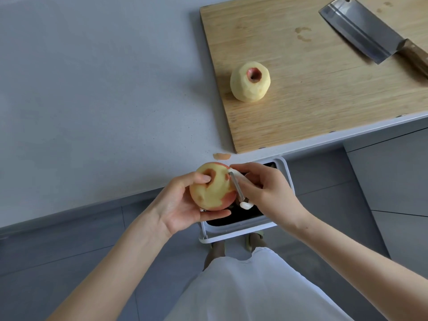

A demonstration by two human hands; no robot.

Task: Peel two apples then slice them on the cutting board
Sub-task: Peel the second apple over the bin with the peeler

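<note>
Over the bin (243, 230), the left hand (183, 205) cradles the half-peeled apple (212, 188), the right hand (266, 188) pinches the peeler (236, 186); a slip could nick the thumb (203, 178).

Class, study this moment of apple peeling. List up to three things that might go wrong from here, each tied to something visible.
1. The right hand runs the peeler along the half-peeled apple, close to the left hand; a slip might nick its fingers.
2. That apple is held over the open bin; a lost grip would likely drop it in.
3. The peeled apple sits loose near the cutting board edge and might roll off.
</note>
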